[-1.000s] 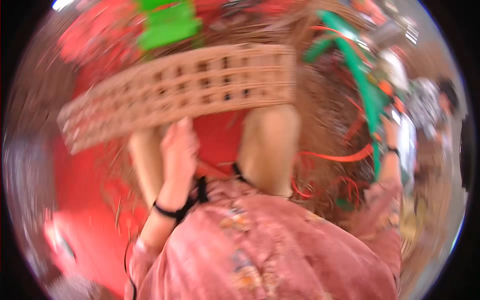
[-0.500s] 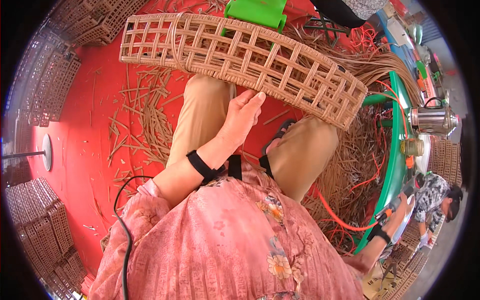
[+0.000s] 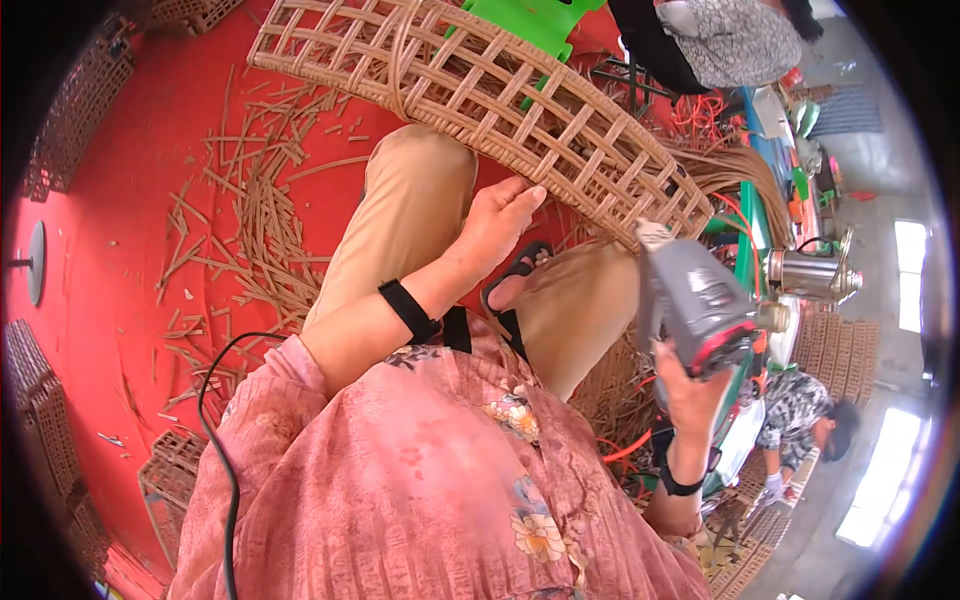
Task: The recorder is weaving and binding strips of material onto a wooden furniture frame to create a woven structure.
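Note:
A long, curved wicker basket [image 3: 480,105] of tan strips in an open lattice lies slantwise above my knees. My left hand [image 3: 500,215] grips its near rim, thumb and fingers pinched there; the fingertips behind the rim are hidden. My right hand [image 3: 690,390] is wrapped round a grey nail gun [image 3: 700,300] with a black and red end. The tool's pale nose points at the basket's right end, very close to the near corner. Whether they touch, I cannot tell.
Cut strips [image 3: 265,215] litter the red floor covering [image 3: 130,290]. A green stool [image 3: 535,25] stands beyond the basket. On the right are a metal pot [image 3: 808,275], an orange hose [image 3: 630,450] and a co-worker [image 3: 800,415]. Stacked woven pieces [image 3: 85,110] stand at left.
My right hand has come up from the lower right with the nail gun to the basket's right end. My left hand still holds the rim. The whole view has shifted slightly.

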### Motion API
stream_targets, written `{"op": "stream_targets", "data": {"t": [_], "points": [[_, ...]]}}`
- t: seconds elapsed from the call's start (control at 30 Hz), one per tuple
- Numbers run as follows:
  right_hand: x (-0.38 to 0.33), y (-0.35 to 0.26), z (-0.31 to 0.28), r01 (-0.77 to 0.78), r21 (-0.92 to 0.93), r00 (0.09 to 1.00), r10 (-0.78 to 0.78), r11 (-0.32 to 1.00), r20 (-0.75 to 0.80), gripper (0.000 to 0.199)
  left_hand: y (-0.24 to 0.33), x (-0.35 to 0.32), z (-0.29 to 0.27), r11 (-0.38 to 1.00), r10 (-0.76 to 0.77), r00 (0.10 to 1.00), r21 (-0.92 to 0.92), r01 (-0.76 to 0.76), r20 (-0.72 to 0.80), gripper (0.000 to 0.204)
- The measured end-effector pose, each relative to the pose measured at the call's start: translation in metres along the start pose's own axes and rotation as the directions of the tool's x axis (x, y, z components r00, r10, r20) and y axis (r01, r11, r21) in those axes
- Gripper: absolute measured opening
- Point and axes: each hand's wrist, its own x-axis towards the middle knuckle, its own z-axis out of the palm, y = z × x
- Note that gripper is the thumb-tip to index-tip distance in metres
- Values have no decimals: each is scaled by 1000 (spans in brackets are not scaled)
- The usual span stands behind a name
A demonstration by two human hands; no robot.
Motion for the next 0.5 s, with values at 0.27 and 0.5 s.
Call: {"op": "stream_targets", "data": {"t": [0.27,0.5], "points": [[31,-32,50,157,-50,947,-136,986,291,21,-13,7,-9,993,1,1000,117,1,-25,23],[41,-39,63,39,44,963,-49,998,265,20,-12,6,-7,999,22,1000,45,-22,-1,23]]}}
